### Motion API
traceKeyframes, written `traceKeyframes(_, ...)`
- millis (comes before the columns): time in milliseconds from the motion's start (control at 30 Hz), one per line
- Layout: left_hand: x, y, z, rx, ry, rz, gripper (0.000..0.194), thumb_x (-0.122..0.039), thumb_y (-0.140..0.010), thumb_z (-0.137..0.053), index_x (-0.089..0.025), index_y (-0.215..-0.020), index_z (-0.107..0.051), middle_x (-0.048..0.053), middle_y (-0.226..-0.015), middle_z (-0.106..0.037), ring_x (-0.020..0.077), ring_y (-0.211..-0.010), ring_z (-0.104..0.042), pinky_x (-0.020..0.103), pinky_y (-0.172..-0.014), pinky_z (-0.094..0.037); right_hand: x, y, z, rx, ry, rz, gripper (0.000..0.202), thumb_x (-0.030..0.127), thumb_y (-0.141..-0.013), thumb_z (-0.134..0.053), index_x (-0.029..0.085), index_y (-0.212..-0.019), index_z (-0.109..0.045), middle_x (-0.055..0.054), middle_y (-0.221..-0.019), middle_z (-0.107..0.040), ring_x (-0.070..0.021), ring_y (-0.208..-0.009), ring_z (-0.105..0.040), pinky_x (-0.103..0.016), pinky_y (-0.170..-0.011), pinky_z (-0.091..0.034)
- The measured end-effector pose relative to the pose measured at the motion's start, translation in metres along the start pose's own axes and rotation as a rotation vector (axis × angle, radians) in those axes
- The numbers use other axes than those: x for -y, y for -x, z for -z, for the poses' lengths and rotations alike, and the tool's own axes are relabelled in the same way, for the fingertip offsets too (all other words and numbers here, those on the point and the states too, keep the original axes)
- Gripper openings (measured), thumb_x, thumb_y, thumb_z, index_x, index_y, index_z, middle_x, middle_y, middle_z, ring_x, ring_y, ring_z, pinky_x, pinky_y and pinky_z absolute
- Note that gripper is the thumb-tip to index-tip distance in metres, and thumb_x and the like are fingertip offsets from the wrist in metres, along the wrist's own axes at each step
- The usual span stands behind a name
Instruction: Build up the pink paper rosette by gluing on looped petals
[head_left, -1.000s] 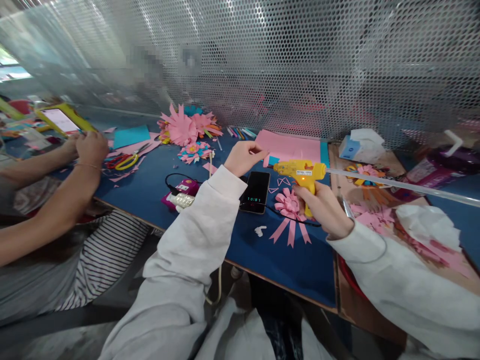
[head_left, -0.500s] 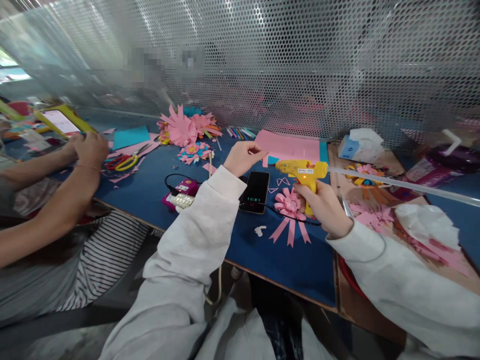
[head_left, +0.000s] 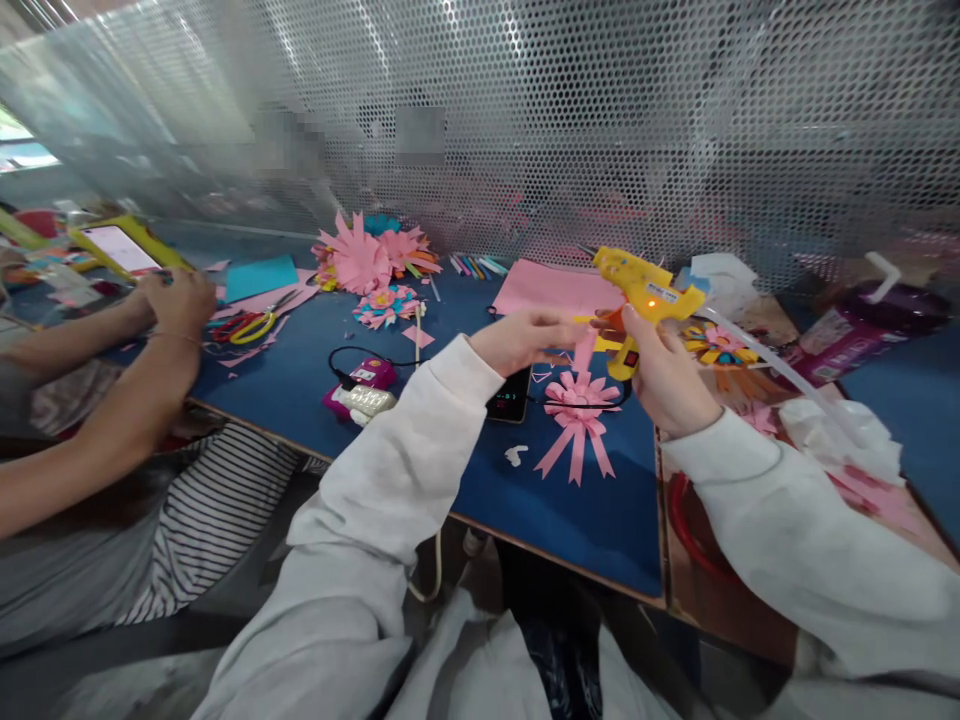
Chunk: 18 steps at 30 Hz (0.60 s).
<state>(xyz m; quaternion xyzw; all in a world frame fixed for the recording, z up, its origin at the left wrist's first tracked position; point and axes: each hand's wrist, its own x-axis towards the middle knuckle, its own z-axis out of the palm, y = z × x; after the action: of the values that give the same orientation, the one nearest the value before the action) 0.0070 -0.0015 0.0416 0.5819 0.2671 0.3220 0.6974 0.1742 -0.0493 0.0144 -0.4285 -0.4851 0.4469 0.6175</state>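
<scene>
Head view: right hand (head_left: 671, 380) grips glue gun (head_left: 651, 287) (phone (head_left: 508, 410) shows "51").

A big silver-grey metal wall full of tiny round holes (head_left: 585, 130) runs along the back of the table. Shiny white streaks of light run down it, and low down there are blurry pink patches. Far left, a small bright window (head_left: 22, 145) shows a bit of green and white. The flat blue tabletop (head_left: 555, 530) has a thin brown edge. Next to it is a flat brown board (head_left: 739, 615) — then more blue surface (head_left: 911, 400). Under the table it's dark.
</scene>
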Motion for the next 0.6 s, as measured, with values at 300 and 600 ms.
traceKeyframes(300,0.019,-0.006,-0.04,0.076,-0.109,-0.056,0.036,-0.041,-0.055,-0.08,-0.011,-0.063,-0.062,-0.001,-0.068,-0.054,0.0067,-0.063,-0.05,0.025,-0.063,-0.044,0.015,0.005,-0.001,0.201,-0.022,-0.178,0.041,0.056,-0.084,-0.043,0.025,-0.106,-0.059,-0.006,-0.094,-0.068,-0.0192,-0.089,-0.065,-0.031,-0.066,-0.054)
traceKeyframes(600,0.018,-0.003,-0.028,0.031,-0.005,-0.055,0.031,-0.036,-0.058,-0.08,-0.011,-0.068,-0.066,0.0,-0.076,-0.056,0.0059,-0.064,-0.049,0.024,-0.062,-0.041,0.012,-0.002,0.017,0.202,0.327,0.007,0.05,0.061,-0.086,-0.035,0.022,-0.087,-0.066,-0.006,-0.079,-0.069,-0.018,-0.07,-0.064,-0.03,-0.061,-0.05)
